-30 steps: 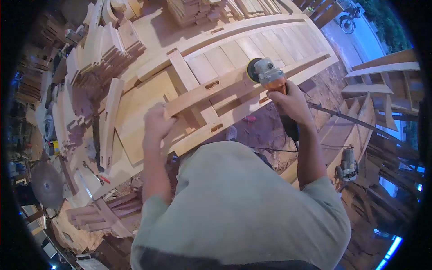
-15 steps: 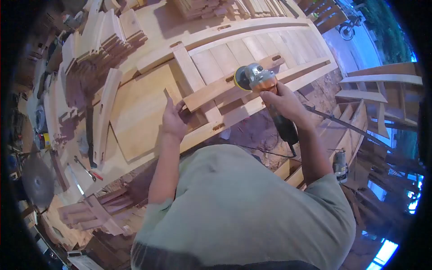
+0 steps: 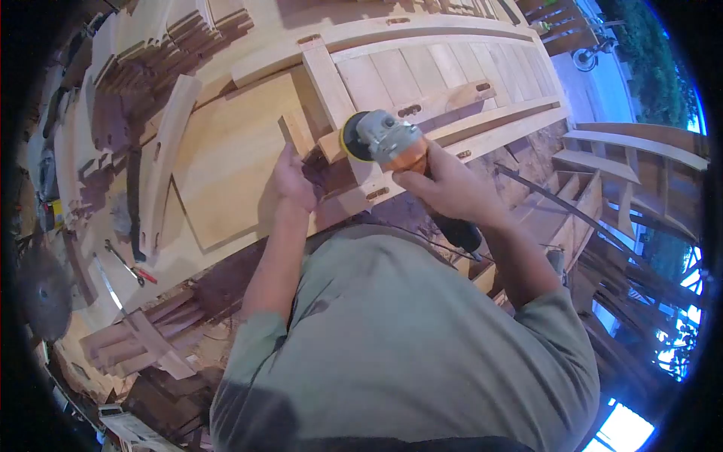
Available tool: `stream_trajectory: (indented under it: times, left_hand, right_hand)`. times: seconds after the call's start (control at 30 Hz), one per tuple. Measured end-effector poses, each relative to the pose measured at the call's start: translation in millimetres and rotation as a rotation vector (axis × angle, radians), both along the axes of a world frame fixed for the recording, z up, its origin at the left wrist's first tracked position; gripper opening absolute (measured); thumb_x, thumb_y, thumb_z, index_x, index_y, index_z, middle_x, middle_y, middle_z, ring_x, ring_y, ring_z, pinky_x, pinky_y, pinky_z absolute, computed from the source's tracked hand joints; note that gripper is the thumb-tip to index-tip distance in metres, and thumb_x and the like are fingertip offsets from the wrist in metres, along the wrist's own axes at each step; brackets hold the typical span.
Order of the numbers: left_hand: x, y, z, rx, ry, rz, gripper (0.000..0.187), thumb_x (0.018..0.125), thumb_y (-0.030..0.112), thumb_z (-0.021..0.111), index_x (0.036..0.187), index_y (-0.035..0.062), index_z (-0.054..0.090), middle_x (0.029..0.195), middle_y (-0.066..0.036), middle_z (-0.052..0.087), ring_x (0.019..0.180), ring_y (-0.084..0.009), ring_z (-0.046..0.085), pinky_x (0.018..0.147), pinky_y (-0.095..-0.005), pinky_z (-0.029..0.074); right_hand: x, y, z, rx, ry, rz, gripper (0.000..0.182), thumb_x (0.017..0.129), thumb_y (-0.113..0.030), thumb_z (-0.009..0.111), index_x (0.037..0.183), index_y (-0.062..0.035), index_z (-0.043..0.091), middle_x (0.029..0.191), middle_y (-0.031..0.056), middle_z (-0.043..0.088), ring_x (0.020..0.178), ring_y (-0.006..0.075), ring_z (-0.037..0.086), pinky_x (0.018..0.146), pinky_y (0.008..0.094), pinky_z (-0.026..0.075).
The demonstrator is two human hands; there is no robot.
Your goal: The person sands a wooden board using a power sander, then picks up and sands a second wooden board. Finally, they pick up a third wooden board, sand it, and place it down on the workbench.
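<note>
My right hand [image 3: 456, 184] is wrapped around an angle grinder [image 3: 395, 143] with an orange and grey head. Its round yellow-edged disc [image 3: 352, 137] overlaps the left end of a short wooden rail [image 3: 444, 100] with slots cut in it. At that same end, my left hand [image 3: 292, 177] grips the rail, thumb up and fingers curled, partly in shadow. A small pale wood piece [image 3: 299, 132] shows just above the thumb. Beneath lies a panelled wooden door frame [image 3: 331, 90], with a flat wood panel [image 3: 226, 166] left of its crosspiece.
A slotted wooden piece [image 3: 167, 162] lies at the left, near pincers with a red handle [image 3: 143, 276]. Stacked boards [image 3: 151, 45] fill the back left. Wooden frames [image 3: 602, 162] stand at the right, and a circular saw blade [image 3: 45, 294] is at far left.
The grinder has moved left along the rail, bringing its disc close to my left hand. My left hand stays at the rail's end. The whole view has shifted slightly.
</note>
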State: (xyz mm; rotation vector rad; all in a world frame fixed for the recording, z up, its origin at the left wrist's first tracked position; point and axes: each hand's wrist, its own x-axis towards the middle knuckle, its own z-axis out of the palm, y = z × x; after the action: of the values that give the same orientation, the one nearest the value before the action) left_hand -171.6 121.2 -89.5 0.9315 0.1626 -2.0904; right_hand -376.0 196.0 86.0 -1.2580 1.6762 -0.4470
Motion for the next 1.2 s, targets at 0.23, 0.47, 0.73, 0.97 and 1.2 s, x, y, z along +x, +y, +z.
stream_trajectory:
  times: [0.23,0.47,0.73,0.97,1.2]
  left_hand:
    - [5.9,-8.7,-19.8,0.166,-0.003,-0.023,0.054,0.1,0.046,0.036,0.118,-0.0021,0.054,0.107,-0.021,0.064,0.101,-0.0365,0.062,0.097,-0.0495,0.046]
    - [0.1,-0.7,7.5,0.029,-0.075,-0.025,0.059,0.1,0.048,0.034,0.115,-0.0036,0.056,0.112,-0.02,0.062,0.1,-0.0353,0.061,0.093,-0.0476,0.049]
    - [-26.2,-17.6,5.6,-0.227,-0.501,-0.301,0.068,0.099,0.057,0.033,0.118,-0.0022,0.06,0.113,-0.02,0.063,0.106,-0.0311,0.06,0.096,-0.043,0.046]
    - [-34.2,-16.0,6.2,-0.562,-1.247,-0.645,0.061,0.102,0.047,0.034,0.121,-0.0051,0.058,0.121,-0.023,0.06,0.113,-0.029,0.057,0.099,-0.0392,0.04]
    - [-50.6,-11.3,31.1,-0.582,-1.262,-0.438,0.052,0.101,0.039,0.036,0.095,-0.0044,0.064,0.088,-0.015,0.066,0.083,-0.0259,0.06,0.082,-0.0389,0.046]
  right_hand:
    - [23.8,-7.1,-14.0,-0.002,0.115,0.135,0.048,0.088,-0.024,0.067,0.123,0.0038,0.051,0.103,0.0169,0.065,0.098,0.0227,0.064,0.087,0.0345,0.049]
    - [-13.5,-3.8,-0.8,-0.06,0.072,0.0,0.051,0.087,-0.03,0.068,0.12,0.0044,0.053,0.1,0.019,0.067,0.098,0.0265,0.067,0.087,0.0364,0.05]
    - [-66.1,-4.1,8.9,-0.01,0.034,-0.09,0.043,0.089,-0.025,0.066,0.121,0.0018,0.055,0.098,0.0104,0.067,0.093,0.0196,0.064,0.085,0.0343,0.05]
    - [-120.0,-2.5,-4.5,-0.074,0.088,-0.19,0.04,0.088,-0.029,0.066,0.115,0.0001,0.058,0.085,0.0056,0.063,0.076,0.0125,0.061,0.069,0.0295,0.051]
    - [-167.8,-7.6,8.5,-0.028,0.103,-0.242,0.039,0.09,-0.028,0.065,0.117,-0.0011,0.057,0.086,0.0015,0.059,0.075,0.0087,0.056,0.066,0.0251,0.047]
